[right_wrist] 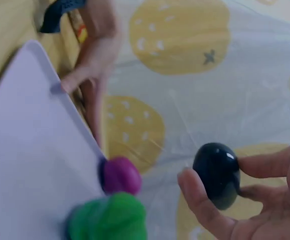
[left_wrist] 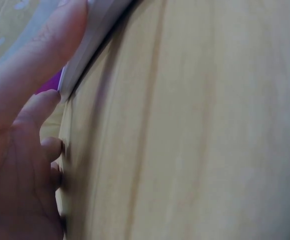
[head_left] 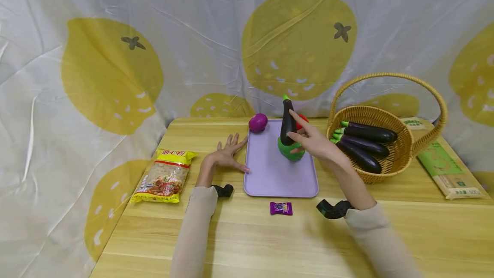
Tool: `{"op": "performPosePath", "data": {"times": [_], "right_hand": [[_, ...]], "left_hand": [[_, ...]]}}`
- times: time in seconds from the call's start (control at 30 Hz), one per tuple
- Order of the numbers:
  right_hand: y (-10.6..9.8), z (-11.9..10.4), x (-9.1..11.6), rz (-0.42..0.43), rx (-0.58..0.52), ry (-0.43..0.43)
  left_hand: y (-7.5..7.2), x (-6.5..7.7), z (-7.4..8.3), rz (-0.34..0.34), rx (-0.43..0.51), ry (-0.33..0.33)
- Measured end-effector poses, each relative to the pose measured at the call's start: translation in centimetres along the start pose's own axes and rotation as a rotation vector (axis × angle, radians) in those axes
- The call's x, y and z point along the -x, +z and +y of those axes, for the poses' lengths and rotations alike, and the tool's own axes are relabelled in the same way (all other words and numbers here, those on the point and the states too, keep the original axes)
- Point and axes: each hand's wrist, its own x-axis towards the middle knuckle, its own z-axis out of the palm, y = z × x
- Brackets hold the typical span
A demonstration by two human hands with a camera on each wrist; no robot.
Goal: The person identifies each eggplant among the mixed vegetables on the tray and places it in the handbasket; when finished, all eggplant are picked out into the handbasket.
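Above the lavender tray (head_left: 266,183), my right hand (head_left: 314,140) pinches a dark eggplant (head_left: 288,119) with a green stem. In the right wrist view the eggplant (right_wrist: 216,175) is seen end-on between thumb and fingers. Below it a green pepper-like vegetable (head_left: 290,151) sits on the tray. A purple onion-like vegetable (head_left: 258,122) lies at the tray's far left corner, and a red item (head_left: 302,122) is partly hidden behind my right hand. My left hand (head_left: 227,153) is spread on the table, its thumb and a fingertip touching the tray's left edge.
A wicker basket (head_left: 401,158) with several eggplants (head_left: 360,147) stands at the right, its handle arching high. Beside it lies a green-and-tan packet (head_left: 447,162). A yellow food bag (head_left: 165,176) is at the left. One small purple packet (head_left: 281,208) lies before the tray.
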Motion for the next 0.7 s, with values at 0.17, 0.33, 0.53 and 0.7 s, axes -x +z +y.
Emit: {"op": "performPosePath", "data": {"times": [0.17,0.33,0.53,0.7], "right_hand": [[-4.0,0.4,2.2,-0.075,0.066,0.001],[-7.7,1.1,3.8,-0.132,0.176,0.034],[-12.1,2.9,6.1,-0.243,0.225,0.048],[-15.0,4.4,7.9,-0.277,0.233,0.072]], "left_hand": [[-0.1,-0.1,0.1,0.005,-0.003,0.003],[-0.1,-0.2,0.0,0.010,-0.007,-0.001],[0.0,-0.2,0.1,0.006,0.010,0.002],[0.1,-0.1,-0.1,0.008,0.006,0.001]]}}
